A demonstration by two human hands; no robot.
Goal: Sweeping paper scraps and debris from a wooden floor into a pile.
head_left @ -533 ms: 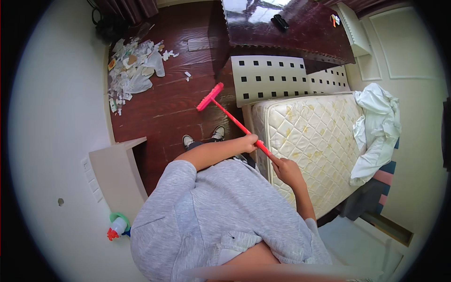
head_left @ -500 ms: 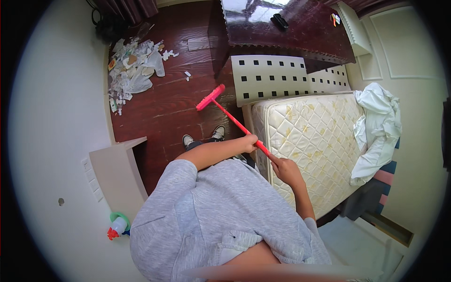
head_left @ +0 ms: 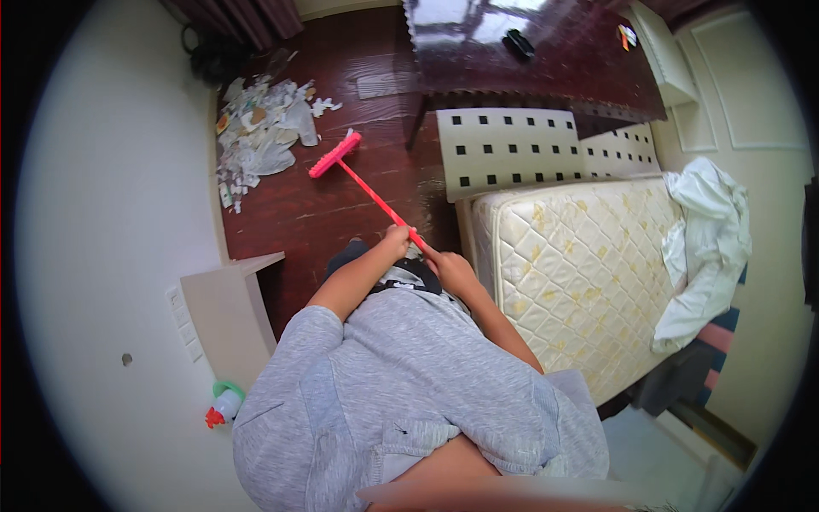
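A pink push broom slants across the middle, bristle head away from me on the dark red wood floor. Closed round the middle of its handle is my left hand. My right hand grips the handle's near end, close by the left. Beyond the broom head, to the left, a pile of litter lies along the wall: crumpled paper, clear plastic and white scraps. A small white scrap shows at the far edge of the bristle head.
A bare quilted mattress stands at my right, with a white sheet bunched on its far side. Ahead is a glossy dark table bearing a black object. A pale cabinet juts from the left wall.
The broom has swung left, its head moving toward the litter pile. Both my hands went left with it, and my right hand came nearer my left. The loose scraps are now by the bristles.
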